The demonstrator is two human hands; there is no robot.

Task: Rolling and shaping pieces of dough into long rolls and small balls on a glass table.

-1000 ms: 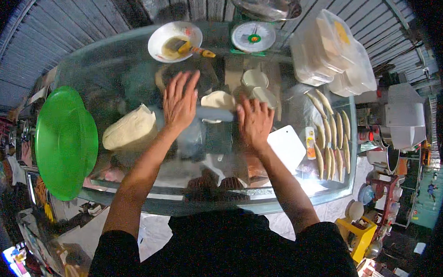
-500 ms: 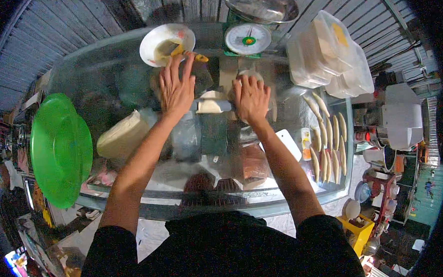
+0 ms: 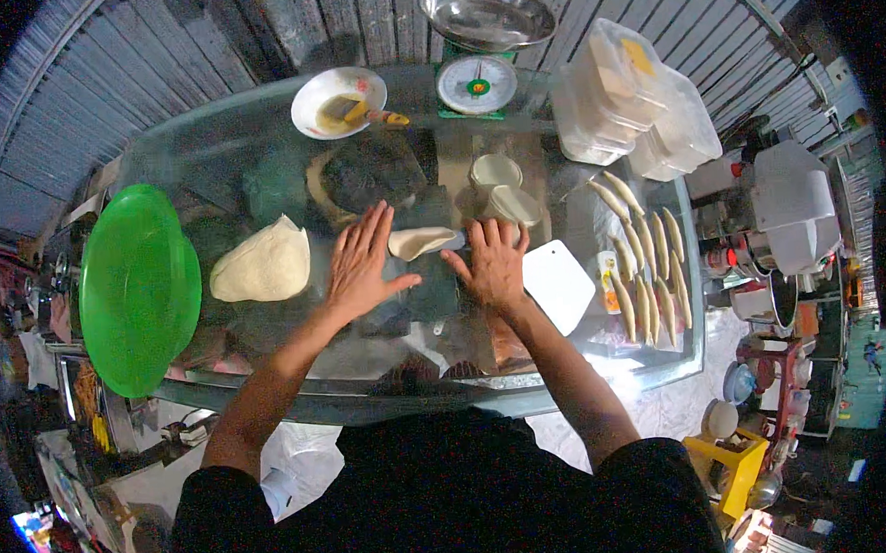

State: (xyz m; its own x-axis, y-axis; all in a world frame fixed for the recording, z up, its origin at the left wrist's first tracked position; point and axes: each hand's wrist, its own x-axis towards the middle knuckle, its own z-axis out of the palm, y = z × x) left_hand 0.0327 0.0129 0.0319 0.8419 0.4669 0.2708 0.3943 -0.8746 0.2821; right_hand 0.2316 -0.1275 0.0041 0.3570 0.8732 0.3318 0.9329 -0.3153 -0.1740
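My left hand (image 3: pixel 360 266) lies palm down with fingers spread at the left end of a grey rolling pin (image 3: pixel 453 239), largely hidden under my hands. A pale piece of dough (image 3: pixel 419 244) is curled over the pin between them. My right hand (image 3: pixel 492 264) rests palm down at its right end, fingers apart, just below two pale dough discs (image 3: pixel 509 203). Beside it is a white scraper board (image 3: pixel 560 284). A large dough lump (image 3: pixel 258 262) sits to the left, and rows of slender rolled dough pieces (image 3: pixel 645 266) are on the right.
A green basin (image 3: pixel 131 291) lies at the glass table's (image 3: pixel 354 388) left end. A bowl with a brush (image 3: pixel 319 108), a scale with steel pan (image 3: pixel 476 86) and stacked plastic containers (image 3: pixel 613 77) stand along the back. A yellow stool (image 3: pixel 731 462) is below, right.
Both hands went forward along with the pin, then came back toward me. The dough piece between them went from lying flatter to being curled over the pin.
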